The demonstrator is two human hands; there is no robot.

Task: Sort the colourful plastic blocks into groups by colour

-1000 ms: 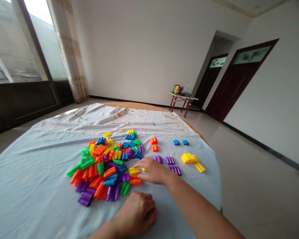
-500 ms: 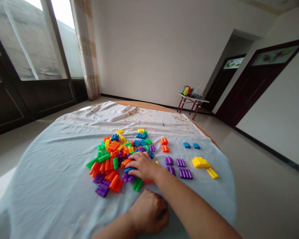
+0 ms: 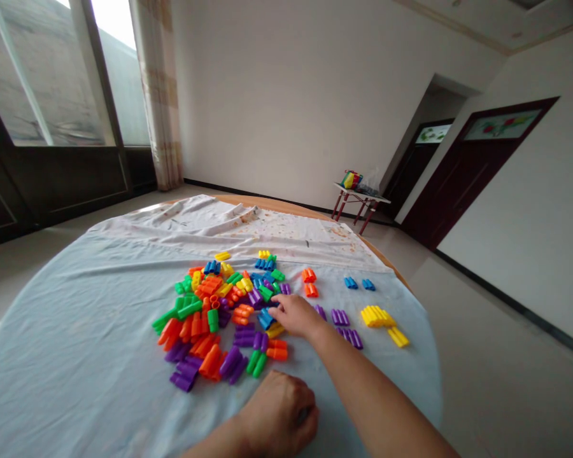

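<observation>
My right hand [image 3: 296, 315] is at the right side of a loose pile of plastic building blocks [image 3: 210, 286], made of joined tubes in several colours. Its fingers are curled at a blue block [image 3: 266, 318] and seem to grip it; the far fingers are hidden. A yellow block [image 3: 275, 329] peeks out just below. Nearer to me, my left hand [image 3: 284, 407] rests on the cloth in a loose fist, with nothing showing in it. A green block [image 3: 256, 364] and an orange block [image 3: 277, 350] lie in front of that fist.
Sorted by colour to the right are orange blocks [image 3: 310, 291], purple blocks [image 3: 340, 317], blue blocks [image 3: 351, 283] and yellow blocks [image 3: 377, 316]. A pale blue cloth [image 3: 100, 331] covers the round table. A small side table [image 3: 363, 192] stands beyond.
My right hand has drawn back to the right from over the pile, and the blue block appears shifted with it. Purple blocks now show there. My left fist stays put; the view has turned slightly.
</observation>
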